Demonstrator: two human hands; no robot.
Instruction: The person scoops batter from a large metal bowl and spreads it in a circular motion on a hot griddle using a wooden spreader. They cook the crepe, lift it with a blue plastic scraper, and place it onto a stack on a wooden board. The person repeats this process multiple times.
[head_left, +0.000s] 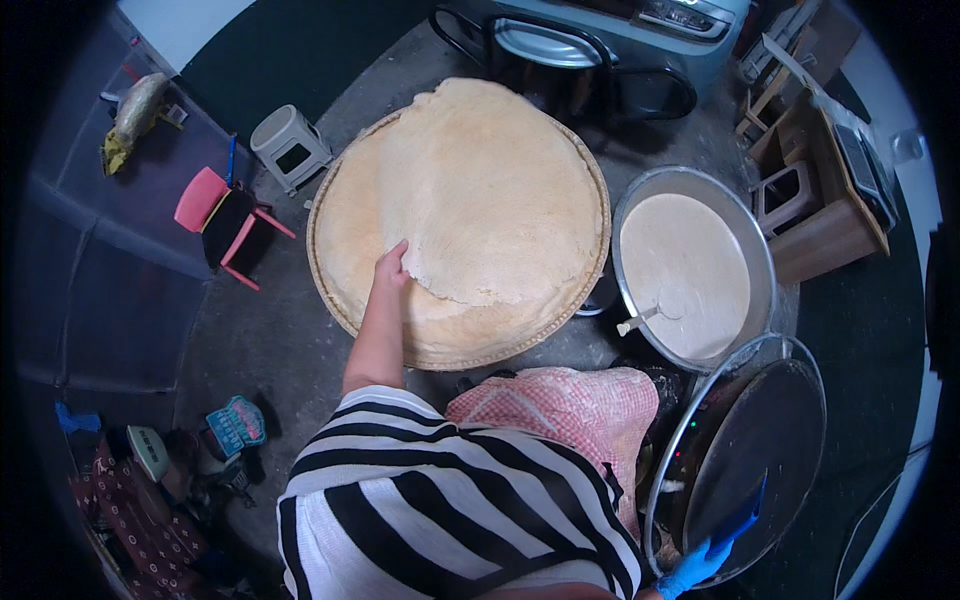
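Note:
A big stack of thin round pancakes (480,200) covers a wide round tray with a braided rim (600,215). My left hand (393,262) is bare and closed at the ragged edge of the top pancake, pinching it left of the middle. At the lower right, my right hand (697,565) wears a blue glove. Its fingers are wrapped round a blue scraper (745,520), held over the dark round griddle (775,450). The griddle surface looks bare apart from the scraper. Part of my right forearm is hidden behind my striped top.
Right of the tray stands a metal basin (765,260) of pale batter (685,265) with a ladle (640,320) in it. A pink chair (205,200) and grey stool (290,145) stand left. A wooden desk (835,195) is at right, a black-framed chair (640,85) beyond the tray.

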